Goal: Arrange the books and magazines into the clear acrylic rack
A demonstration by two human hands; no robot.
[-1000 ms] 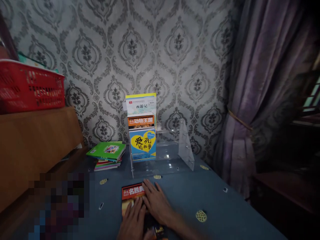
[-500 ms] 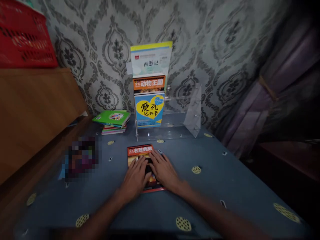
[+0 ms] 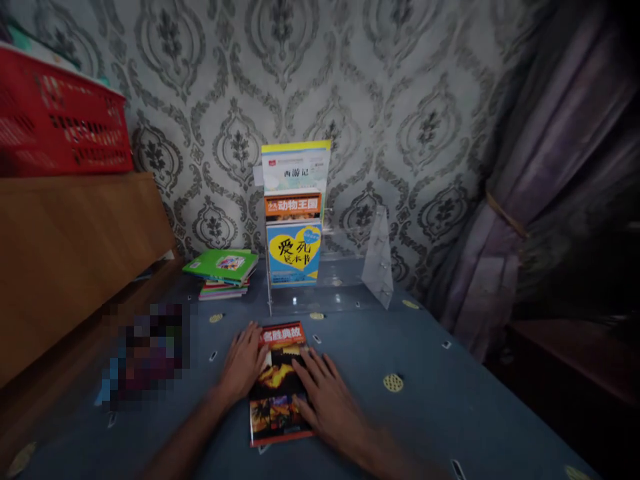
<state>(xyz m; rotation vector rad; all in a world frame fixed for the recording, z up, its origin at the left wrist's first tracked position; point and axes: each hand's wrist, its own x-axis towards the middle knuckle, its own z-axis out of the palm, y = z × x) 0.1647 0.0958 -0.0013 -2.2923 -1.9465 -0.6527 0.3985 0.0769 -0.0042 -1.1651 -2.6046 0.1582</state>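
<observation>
A book with a red title band and dark picture cover lies flat on the blue tablecloth, front side up. My left hand rests along its upper left edge, fingers stretched out and covering part of the title. Spread over the right edge is my right hand, its fingertips on the cover. Neither hand is closed round the book. Beyond it stands a clear acrylic book rack. Its left side holds a blue book with a yellow heart, an orange-titled book and a white book with a yellow top, in rising tiers.
Left of the rack sits a stack of books, green cover on top. A pixelated object lies at the table's left. A wooden cabinet carries a red basket. A tied curtain hangs at right, before the patterned wall.
My hands have moved apart from the middle of the cover to its left and right sides, showing more of the picture. The whole view has tilted upward.
</observation>
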